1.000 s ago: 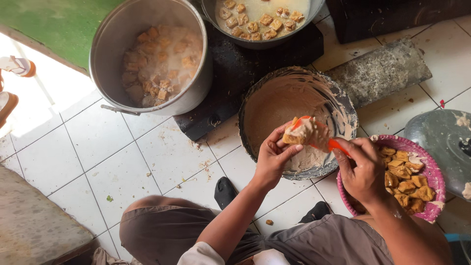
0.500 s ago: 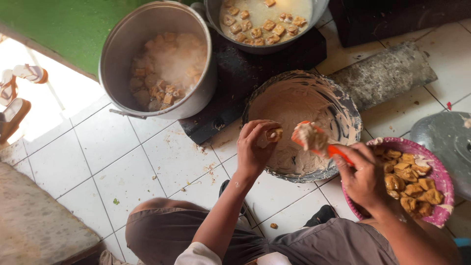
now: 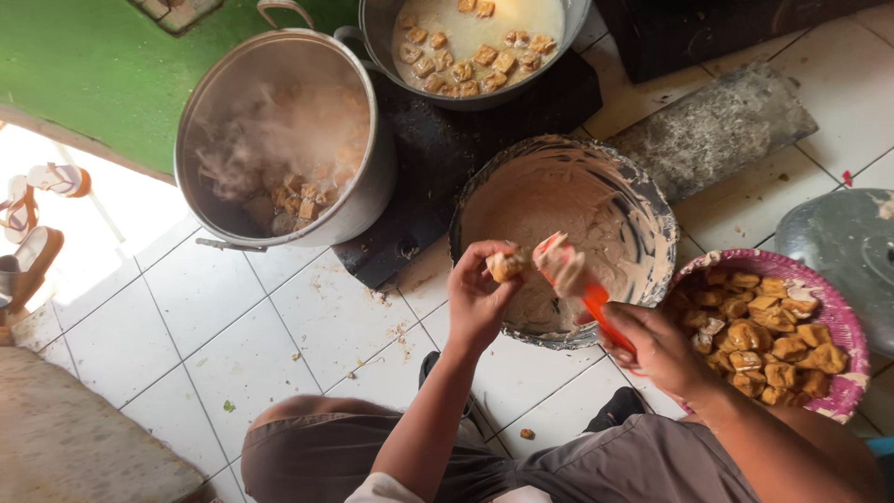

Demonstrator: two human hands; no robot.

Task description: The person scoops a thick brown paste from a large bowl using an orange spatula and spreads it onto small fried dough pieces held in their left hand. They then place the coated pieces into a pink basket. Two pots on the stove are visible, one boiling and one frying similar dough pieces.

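My left hand (image 3: 480, 300) pinches a piece of fried tofu (image 3: 507, 265) over the near rim of a wide metal bowl (image 3: 652, 224) smeared with beige batter. In my right hand (image 3: 656, 345) is an orange-handled spatula (image 3: 582, 289), its blade loaded with batter and held right beside the tofu piece. A pink basket (image 3: 838, 317) full of brown tofu puffs sits at my right, just behind the right hand.
A steaming metal pot (image 3: 209, 140) with tofu pieces stands at the left. A pan (image 3: 475, 42) of tofu in pale liquid sits on a black stove at the top. A grey lid (image 3: 843, 247) lies at the right, a stone slab (image 3: 717, 130) behind the bowl, sandals (image 3: 37, 210) far left.
The left hand has shifted left and back toward the bowl's near rim with the tofu piece. The spatula blade has come up next to it. Steam now rises from the left pot.
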